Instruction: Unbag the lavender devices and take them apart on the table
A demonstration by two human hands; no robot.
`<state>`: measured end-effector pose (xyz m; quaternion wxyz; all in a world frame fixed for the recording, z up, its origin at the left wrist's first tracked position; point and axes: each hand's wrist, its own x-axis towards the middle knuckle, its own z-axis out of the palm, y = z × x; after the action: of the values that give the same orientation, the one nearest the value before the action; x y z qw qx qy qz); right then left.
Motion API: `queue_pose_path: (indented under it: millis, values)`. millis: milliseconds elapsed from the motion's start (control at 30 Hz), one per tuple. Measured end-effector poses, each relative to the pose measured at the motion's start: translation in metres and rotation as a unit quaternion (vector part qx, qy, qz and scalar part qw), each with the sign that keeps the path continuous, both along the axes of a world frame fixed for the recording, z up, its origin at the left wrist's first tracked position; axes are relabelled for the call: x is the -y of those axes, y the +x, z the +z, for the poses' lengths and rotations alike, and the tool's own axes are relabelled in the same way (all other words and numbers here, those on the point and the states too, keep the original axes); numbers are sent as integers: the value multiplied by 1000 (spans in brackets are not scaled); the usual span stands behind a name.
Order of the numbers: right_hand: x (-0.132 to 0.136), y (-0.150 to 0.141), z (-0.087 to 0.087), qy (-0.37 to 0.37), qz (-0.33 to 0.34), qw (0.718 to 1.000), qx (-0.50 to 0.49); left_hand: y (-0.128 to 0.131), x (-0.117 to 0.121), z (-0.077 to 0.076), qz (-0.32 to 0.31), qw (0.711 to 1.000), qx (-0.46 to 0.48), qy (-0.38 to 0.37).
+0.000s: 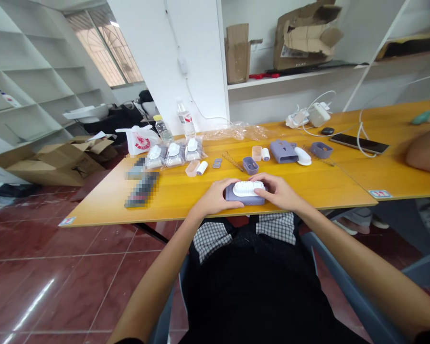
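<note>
My left hand [218,196] is wrapped round the left end of a purple-grey plastic housing [252,201] near the table's front edge. On top of it lies a white oval part [244,188] with a ridged rim. My right hand [276,191] is closed on the right end of this white part, its thumb on the near side and its fingers behind. Just beyond are a small purple-grey cup [250,165], a coil spring [232,161] and small grey flat pieces [217,163]. Farther right, a second purple-grey housing [284,151] stands by another white oval part [303,156].
Clear trays [192,168] and white cylinders [202,167] lie behind my hands. Several bagged units [174,154], two bottles [185,119] and a plastic bag [142,139] stand back left. A phone [359,143] and chargers [318,114] lie right, near another person's arm [428,148].
</note>
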<state>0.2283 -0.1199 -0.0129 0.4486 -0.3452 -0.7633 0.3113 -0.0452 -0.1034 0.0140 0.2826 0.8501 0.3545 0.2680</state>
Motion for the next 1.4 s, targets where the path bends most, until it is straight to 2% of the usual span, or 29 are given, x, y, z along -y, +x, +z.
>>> queue_pose_path:
  millis: [167, 367, 467, 600, 700, 833, 900, 1000, 1100, 1400]
  values:
    - [-1, -1, -2, -3, 15, 999, -45, 1, 1, 2, 0, 1000, -6, 0]
    - [5, -4, 1, 70, -17, 997, -42, 2, 2, 0, 12, 1000, -5, 3]
    - [2, -4, 2, 37, -20, 998, -56, 2, 1, -1, 9, 1000, -2, 13]
    - [-8, 1, 2, -45, 12, 996, -79, 1, 2, 0, -6, 1000, 0, 4]
    - [-11, 9, -1, -79, 26, 990, -115, 0, 3, 0, -10, 1000, -8, 6]
    - [-11, 21, -5, -67, -67, 971, -220, 1, 2, -2, 28, 999, -11, 14]
    - [-8, 23, -5, -39, -98, 975, -197, 0, 1, -2, 46, 999, -10, 13]
    - [-1, 19, 0, 20, -80, 995, -50, -1, 1, -2, 43, 999, -13, 7]
    - [3, 15, 3, 65, -69, 995, 36, -2, 2, -2, 44, 999, -15, 2]
    - [-4, 23, -12, -22, -52, 998, -25, 0, 2, -1, 46, 999, -15, 2]
